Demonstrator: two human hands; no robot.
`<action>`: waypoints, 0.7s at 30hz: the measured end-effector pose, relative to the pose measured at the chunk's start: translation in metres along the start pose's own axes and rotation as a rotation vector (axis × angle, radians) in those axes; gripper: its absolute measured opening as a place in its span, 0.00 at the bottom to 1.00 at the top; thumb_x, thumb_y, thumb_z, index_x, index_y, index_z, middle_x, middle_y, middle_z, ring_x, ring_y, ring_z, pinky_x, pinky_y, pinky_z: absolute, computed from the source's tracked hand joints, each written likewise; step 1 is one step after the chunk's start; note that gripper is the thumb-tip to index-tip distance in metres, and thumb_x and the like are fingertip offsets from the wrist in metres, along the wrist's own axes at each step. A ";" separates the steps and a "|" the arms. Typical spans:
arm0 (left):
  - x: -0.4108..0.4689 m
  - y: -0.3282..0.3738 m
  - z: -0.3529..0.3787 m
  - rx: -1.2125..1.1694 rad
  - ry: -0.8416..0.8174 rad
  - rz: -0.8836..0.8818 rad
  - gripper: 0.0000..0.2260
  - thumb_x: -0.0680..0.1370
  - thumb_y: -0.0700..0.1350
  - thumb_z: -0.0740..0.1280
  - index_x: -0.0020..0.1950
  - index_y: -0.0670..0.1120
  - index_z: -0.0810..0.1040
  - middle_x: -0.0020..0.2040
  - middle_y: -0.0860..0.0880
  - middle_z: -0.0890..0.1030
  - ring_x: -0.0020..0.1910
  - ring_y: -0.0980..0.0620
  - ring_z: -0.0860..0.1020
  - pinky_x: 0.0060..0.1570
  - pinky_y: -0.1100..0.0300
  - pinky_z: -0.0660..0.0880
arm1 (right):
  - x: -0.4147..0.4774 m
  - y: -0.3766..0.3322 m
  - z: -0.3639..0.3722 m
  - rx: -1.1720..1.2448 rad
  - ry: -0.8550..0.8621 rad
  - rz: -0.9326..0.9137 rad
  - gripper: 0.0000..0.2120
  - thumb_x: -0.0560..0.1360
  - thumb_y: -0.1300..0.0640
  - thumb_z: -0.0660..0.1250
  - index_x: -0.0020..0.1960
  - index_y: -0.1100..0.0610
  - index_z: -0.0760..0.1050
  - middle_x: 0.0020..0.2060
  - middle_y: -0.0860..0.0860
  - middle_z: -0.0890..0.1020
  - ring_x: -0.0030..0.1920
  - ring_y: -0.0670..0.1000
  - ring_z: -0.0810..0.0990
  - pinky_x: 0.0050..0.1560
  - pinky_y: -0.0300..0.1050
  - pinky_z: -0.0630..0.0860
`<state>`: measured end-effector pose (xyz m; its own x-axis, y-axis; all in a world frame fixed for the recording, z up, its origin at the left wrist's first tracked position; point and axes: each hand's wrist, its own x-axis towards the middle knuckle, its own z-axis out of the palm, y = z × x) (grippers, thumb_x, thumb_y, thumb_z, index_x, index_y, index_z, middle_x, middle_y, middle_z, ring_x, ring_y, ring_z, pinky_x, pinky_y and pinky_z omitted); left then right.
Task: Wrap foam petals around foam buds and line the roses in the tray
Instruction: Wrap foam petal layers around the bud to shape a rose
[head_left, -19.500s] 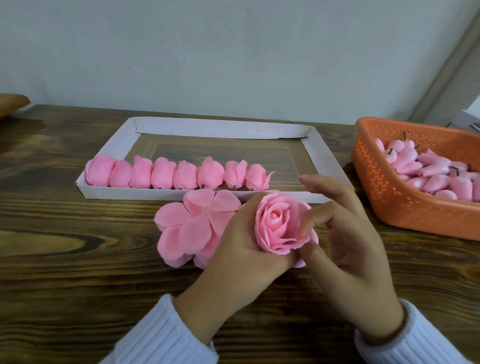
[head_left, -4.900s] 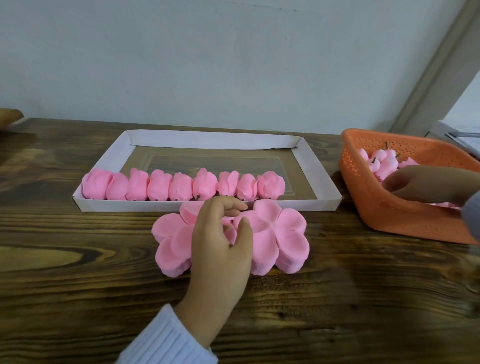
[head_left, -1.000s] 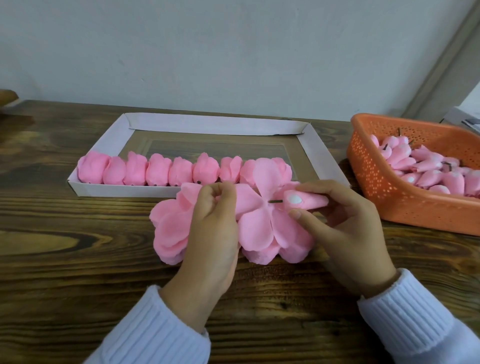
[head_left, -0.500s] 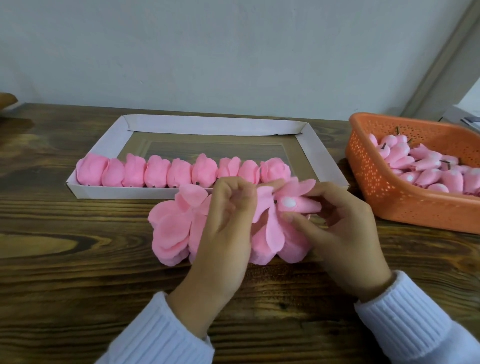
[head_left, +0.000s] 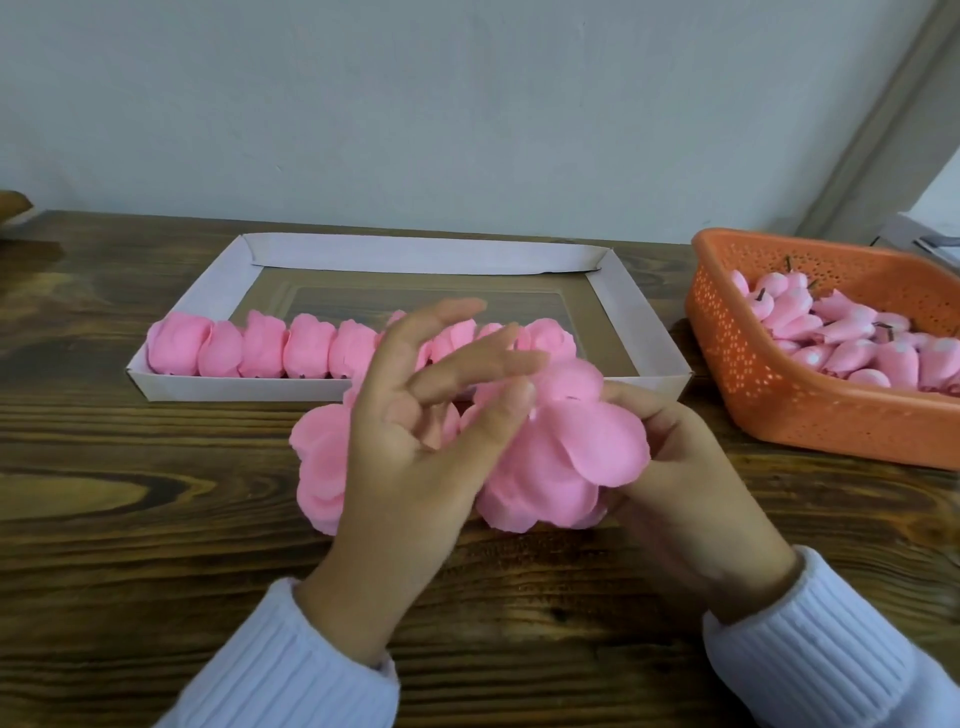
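Now the right hand (head_left: 691, 483) grips a foam petal sheet (head_left: 571, 457) while the spread-fingered left hand (head_left: 415, 447) presses it; slack pressure could unfurl it.

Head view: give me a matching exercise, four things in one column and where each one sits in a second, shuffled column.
1 roses
2 buds
3 petal stack
4 petal sheet

A in the orange basket
B lying on the table
C gripped by the right hand
D in a row in the white tray

Pairs: 1-D, 2-A, 3-B, 4-C
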<state>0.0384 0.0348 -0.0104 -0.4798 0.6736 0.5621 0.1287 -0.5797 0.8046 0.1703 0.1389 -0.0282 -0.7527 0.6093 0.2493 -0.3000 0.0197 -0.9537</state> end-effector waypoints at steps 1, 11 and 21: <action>0.000 0.001 0.002 0.009 -0.051 0.001 0.21 0.72 0.44 0.70 0.62 0.50 0.68 0.48 0.51 0.85 0.60 0.53 0.79 0.62 0.58 0.72 | -0.001 0.000 0.003 0.030 -0.021 0.032 0.19 0.60 0.53 0.82 0.48 0.54 0.84 0.42 0.65 0.80 0.41 0.62 0.75 0.40 0.56 0.74; -0.006 0.000 0.020 0.027 -0.178 -0.003 0.24 0.68 0.39 0.72 0.62 0.49 0.70 0.38 0.53 0.82 0.44 0.55 0.81 0.53 0.60 0.75 | -0.007 0.001 0.021 0.435 -0.233 0.249 0.18 0.74 0.74 0.59 0.62 0.67 0.75 0.55 0.61 0.82 0.55 0.56 0.82 0.55 0.48 0.80; -0.011 -0.010 0.021 0.161 0.026 -0.062 0.15 0.72 0.37 0.67 0.55 0.53 0.72 0.41 0.50 0.79 0.45 0.56 0.80 0.47 0.67 0.75 | -0.004 0.000 0.012 0.465 -0.174 0.367 0.17 0.71 0.67 0.67 0.60 0.63 0.76 0.47 0.60 0.82 0.45 0.52 0.83 0.48 0.45 0.80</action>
<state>0.0607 0.0426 -0.0208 -0.5132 0.6925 0.5070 0.2343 -0.4552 0.8590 0.1659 0.1268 -0.0269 -0.9282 0.3715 -0.0198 -0.1978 -0.5379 -0.8195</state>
